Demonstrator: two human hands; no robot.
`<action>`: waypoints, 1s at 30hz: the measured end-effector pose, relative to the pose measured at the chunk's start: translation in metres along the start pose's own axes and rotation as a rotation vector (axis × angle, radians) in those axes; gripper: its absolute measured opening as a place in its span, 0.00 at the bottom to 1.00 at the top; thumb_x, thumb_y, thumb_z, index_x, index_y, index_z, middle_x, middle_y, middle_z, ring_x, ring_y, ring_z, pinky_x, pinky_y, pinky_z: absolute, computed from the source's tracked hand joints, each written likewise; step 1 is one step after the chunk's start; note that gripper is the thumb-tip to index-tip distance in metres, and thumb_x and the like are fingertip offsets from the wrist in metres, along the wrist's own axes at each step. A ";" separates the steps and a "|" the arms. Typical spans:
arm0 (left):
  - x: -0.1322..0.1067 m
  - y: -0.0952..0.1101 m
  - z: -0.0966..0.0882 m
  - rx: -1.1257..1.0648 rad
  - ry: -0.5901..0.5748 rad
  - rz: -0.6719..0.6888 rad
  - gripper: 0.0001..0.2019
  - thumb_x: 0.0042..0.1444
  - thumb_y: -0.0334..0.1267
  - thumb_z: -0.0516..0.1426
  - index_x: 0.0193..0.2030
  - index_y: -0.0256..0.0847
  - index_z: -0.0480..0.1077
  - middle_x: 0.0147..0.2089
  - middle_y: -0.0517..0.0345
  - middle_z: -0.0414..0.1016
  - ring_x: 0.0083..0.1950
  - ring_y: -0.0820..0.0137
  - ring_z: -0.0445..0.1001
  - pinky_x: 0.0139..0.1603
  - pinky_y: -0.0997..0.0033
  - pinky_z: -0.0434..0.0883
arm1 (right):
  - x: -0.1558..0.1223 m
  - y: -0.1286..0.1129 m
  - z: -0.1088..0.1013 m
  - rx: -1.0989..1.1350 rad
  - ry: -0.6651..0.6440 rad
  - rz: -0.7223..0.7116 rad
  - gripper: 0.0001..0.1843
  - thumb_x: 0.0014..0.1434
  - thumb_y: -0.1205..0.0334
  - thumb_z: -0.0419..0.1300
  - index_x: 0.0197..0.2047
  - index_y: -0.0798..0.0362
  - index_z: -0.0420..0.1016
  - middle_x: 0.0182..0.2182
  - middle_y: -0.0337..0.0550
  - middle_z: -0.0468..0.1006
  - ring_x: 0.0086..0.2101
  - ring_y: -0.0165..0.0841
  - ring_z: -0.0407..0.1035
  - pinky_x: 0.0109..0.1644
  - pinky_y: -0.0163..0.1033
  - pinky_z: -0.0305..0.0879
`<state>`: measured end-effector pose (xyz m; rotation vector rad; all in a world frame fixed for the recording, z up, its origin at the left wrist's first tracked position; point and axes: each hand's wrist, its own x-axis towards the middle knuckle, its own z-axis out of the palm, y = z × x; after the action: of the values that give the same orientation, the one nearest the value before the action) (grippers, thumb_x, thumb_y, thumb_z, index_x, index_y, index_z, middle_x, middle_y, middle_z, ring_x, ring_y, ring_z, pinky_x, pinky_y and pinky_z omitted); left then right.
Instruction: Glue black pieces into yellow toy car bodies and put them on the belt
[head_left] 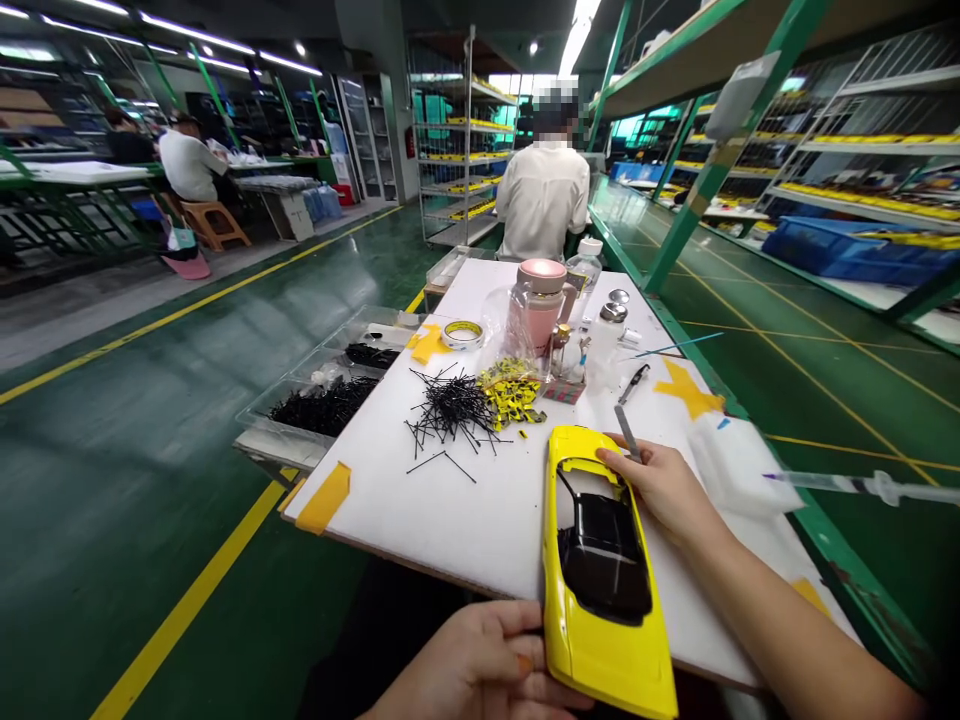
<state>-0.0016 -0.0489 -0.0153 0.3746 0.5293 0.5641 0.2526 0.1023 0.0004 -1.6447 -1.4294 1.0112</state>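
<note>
Head view, tabletop (465, 500) white, edged with yellow tape patches (688, 390)

- Car (600, 560): yellow model shell, dark cabin insert, lying lengthwise on the near right part of the tabletop, near end overhanging the edge toward the viewer.
- Left hand (480, 665): at the bottom of the view, fingers curled round the car's near left corner, thumb along its flank. Closed grip, holding the shell.
- Right hand (660, 485): rests against the car's right side by the far end. Thumb and fingers pressed together, pinching a grey tool (627, 432) whose tip sticks up and away past the car's far end. Forearm runs back to the lower right.
- Beyond the car: loose heap of black pins (450, 410), a few strays spread toward the near side. Just right of the heap, a pile of yellow bits (514, 390).
- Further back: tape roll (463, 333), pink jug (541, 305), clear bottle (585, 270), small jars beside it, contents too small to tell.
- Left of the tabletop: clear tray (259, 420) with more black parts.
- Right edge: white block (739, 465), and a syringe (847, 485) reaching in from the right, apart from both hands.
- Black-handled tool (634, 382) lies flat beyond the right hand, untouched.
- Co-worker (544, 195) in white shirt sits at the far end, back turned. Others seated well off to the left. Green shelving both sides
</note>
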 end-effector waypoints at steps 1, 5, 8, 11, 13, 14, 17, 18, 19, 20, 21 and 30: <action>-0.004 0.004 0.001 0.002 0.007 0.009 0.31 0.50 0.27 0.62 0.64 0.33 0.73 0.62 0.36 0.77 0.53 0.64 0.83 0.52 0.71 0.75 | 0.000 0.000 -0.001 -0.058 0.005 -0.022 0.23 0.49 0.42 0.70 0.35 0.56 0.83 0.25 0.41 0.76 0.28 0.38 0.68 0.30 0.38 0.59; -0.018 0.020 0.004 0.086 0.062 0.037 0.29 0.58 0.32 0.63 0.68 0.37 0.69 0.61 0.37 0.78 0.54 0.64 0.83 0.47 0.75 0.76 | 0.000 -0.004 -0.004 -0.233 0.010 -0.104 0.24 0.52 0.39 0.65 0.31 0.55 0.82 0.20 0.38 0.69 0.26 0.35 0.61 0.30 0.38 0.51; -0.025 0.029 0.001 0.163 0.084 0.043 0.31 0.58 0.36 0.66 0.69 0.41 0.68 0.60 0.39 0.79 0.52 0.63 0.84 0.47 0.73 0.77 | 0.002 -0.006 -0.002 -0.288 -0.005 -0.154 0.25 0.55 0.39 0.62 0.36 0.55 0.83 0.22 0.39 0.73 0.28 0.37 0.64 0.31 0.39 0.53; -0.026 0.037 -0.005 0.247 0.099 0.054 0.35 0.57 0.39 0.66 0.71 0.40 0.65 0.61 0.39 0.79 0.53 0.62 0.83 0.48 0.70 0.77 | 0.005 -0.005 0.003 -0.310 -0.018 -0.206 0.25 0.59 0.41 0.59 0.43 0.54 0.84 0.26 0.41 0.77 0.30 0.38 0.67 0.33 0.39 0.56; -0.026 0.045 -0.009 0.373 0.138 0.004 0.37 0.59 0.42 0.65 0.73 0.40 0.61 0.58 0.39 0.80 0.50 0.62 0.84 0.45 0.70 0.77 | 0.007 -0.002 0.006 -0.321 -0.016 -0.234 0.25 0.61 0.42 0.58 0.47 0.52 0.84 0.29 0.42 0.80 0.32 0.40 0.70 0.35 0.40 0.58; -0.025 0.051 -0.010 0.484 0.174 -0.027 0.35 0.61 0.43 0.63 0.73 0.38 0.61 0.55 0.40 0.82 0.47 0.62 0.84 0.43 0.70 0.77 | 0.008 -0.002 0.006 -0.329 -0.002 -0.241 0.25 0.60 0.42 0.58 0.49 0.51 0.83 0.31 0.43 0.81 0.33 0.41 0.71 0.36 0.40 0.60; -0.015 0.077 -0.009 1.102 0.362 0.056 0.21 0.68 0.41 0.54 0.64 0.36 0.73 0.41 0.47 0.86 0.38 0.66 0.83 0.38 0.69 0.76 | 0.006 -0.001 0.002 -0.353 0.096 -0.242 0.30 0.58 0.44 0.60 0.58 0.52 0.80 0.33 0.46 0.82 0.36 0.45 0.72 0.39 0.43 0.61; -0.009 0.088 -0.008 1.389 0.445 0.189 0.18 0.69 0.38 0.51 0.59 0.37 0.76 0.40 0.50 0.86 0.38 0.67 0.83 0.41 0.69 0.77 | 0.005 -0.002 -0.001 -0.351 0.146 -0.252 0.32 0.58 0.44 0.61 0.60 0.53 0.78 0.32 0.46 0.81 0.35 0.44 0.72 0.39 0.43 0.61; -0.002 0.099 -0.006 1.716 0.548 0.333 0.17 0.69 0.37 0.51 0.57 0.40 0.77 0.42 0.52 0.86 0.40 0.67 0.83 0.44 0.68 0.77 | 0.002 -0.003 -0.005 -0.338 0.200 -0.270 0.31 0.58 0.44 0.61 0.60 0.53 0.78 0.30 0.44 0.79 0.32 0.42 0.71 0.38 0.42 0.61; 0.007 0.110 -0.004 1.829 0.621 0.400 0.15 0.68 0.37 0.53 0.54 0.40 0.78 0.48 0.50 0.85 0.46 0.64 0.82 0.51 0.64 0.76 | -0.001 -0.005 -0.009 -0.315 0.253 -0.296 0.29 0.59 0.44 0.61 0.57 0.53 0.79 0.27 0.42 0.76 0.30 0.39 0.69 0.37 0.41 0.60; 0.016 0.120 -0.002 1.894 0.654 0.436 0.14 0.67 0.35 0.54 0.53 0.40 0.78 0.52 0.48 0.83 0.51 0.62 0.80 0.56 0.61 0.74 | -0.006 -0.006 -0.014 -0.285 0.309 -0.321 0.24 0.59 0.44 0.61 0.50 0.52 0.81 0.24 0.39 0.72 0.27 0.37 0.66 0.34 0.40 0.58; 0.068 0.149 -0.004 2.261 0.706 0.412 0.12 0.66 0.28 0.50 0.39 0.38 0.74 0.42 0.46 0.78 0.46 0.61 0.77 0.47 0.64 0.73 | -0.068 0.012 -0.046 0.211 0.745 -0.334 0.17 0.62 0.47 0.66 0.31 0.52 0.79 0.22 0.38 0.67 0.23 0.32 0.61 0.28 0.41 0.55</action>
<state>-0.0150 0.1087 0.0263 2.5176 1.6776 0.2078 0.2943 0.0321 0.0161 -1.3522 -0.9934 0.2839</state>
